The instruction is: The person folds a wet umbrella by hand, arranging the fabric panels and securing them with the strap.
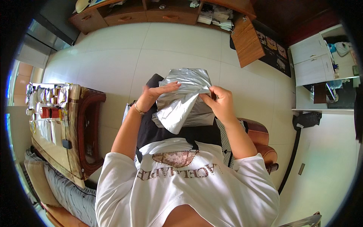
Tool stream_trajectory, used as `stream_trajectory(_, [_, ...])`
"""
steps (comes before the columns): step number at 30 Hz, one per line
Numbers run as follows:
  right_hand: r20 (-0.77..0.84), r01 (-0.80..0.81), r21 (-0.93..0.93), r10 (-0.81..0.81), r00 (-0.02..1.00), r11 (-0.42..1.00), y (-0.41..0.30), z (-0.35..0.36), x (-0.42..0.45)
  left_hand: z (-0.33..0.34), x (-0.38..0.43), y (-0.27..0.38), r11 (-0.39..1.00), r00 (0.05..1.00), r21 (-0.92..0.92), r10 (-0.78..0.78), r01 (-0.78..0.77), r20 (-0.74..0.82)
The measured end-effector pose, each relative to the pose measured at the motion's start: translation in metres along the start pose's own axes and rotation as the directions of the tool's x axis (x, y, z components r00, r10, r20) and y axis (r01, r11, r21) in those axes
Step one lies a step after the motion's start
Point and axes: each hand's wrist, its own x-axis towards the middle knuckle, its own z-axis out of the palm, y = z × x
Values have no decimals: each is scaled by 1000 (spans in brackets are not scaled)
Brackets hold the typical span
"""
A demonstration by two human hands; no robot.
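A crinkled silver plastic sheet or bag [195,76] lies folded in layers across my lap, on dark trousers [178,136]. At its right edge my right hand [222,102] pinches a gathered fold between thumb and fingers. A loose, lighter flap [177,116] slants from that pinch down towards my waist. My left hand [156,95], with a bracelet [139,108] at the wrist, is flat with the fingers stretched over the sheet's left side. Whether its palm touches the sheet I cannot tell. What lies under the silver layers is hidden.
To the left stands a wooden table [90,133] crowded with small items and a red container [49,112]. Ahead is a wooden cabinet [124,19] with one door [246,42] swung out. A brown leather seat [258,136] is at my right, a white cupboard [310,59] beyond.
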Motion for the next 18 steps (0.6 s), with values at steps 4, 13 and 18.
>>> stream_trajectory(4, [-154,-38,7,39,987,999,10,16,9,9,-12,23,989,989,-24,146,-145,31])
stream_trajectory(13, [-123,402,-97,-412,903,910,27,11,17,23,-38,0,947,800,315,145,58,-583])
stream_trajectory(18, [90,132,331,-171,981,934,43,3,20,22,-32,-1,997,743,37,74,-67,-665])
